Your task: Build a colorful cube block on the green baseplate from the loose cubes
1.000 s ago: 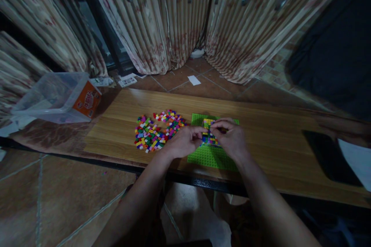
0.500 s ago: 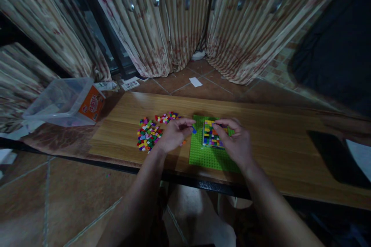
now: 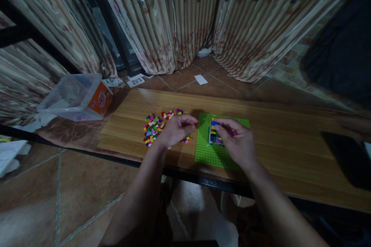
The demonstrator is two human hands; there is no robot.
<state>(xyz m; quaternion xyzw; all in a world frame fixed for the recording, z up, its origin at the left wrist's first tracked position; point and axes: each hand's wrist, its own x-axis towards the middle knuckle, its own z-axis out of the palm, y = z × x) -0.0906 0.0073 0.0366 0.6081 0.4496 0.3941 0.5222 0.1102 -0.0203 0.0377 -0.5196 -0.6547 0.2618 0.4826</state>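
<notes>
The brick block (image 3: pixel 213 138) sits on the plate (image 3: pixel 205 154); the right hand (image 3: pixel 239 139) touches its top, fingers narrow, grip unclear. Just left of the plate, the left hand (image 3: pixel 175 131) pinches a red brick (image 3: pixel 196 125); farther left lie loose bricks (image 3: pixel 151 129).

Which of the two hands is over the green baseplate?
The right hand, at the multicoloured brick build on the green baseplate. The left hand is off its edge, near the loose bricks.
</notes>
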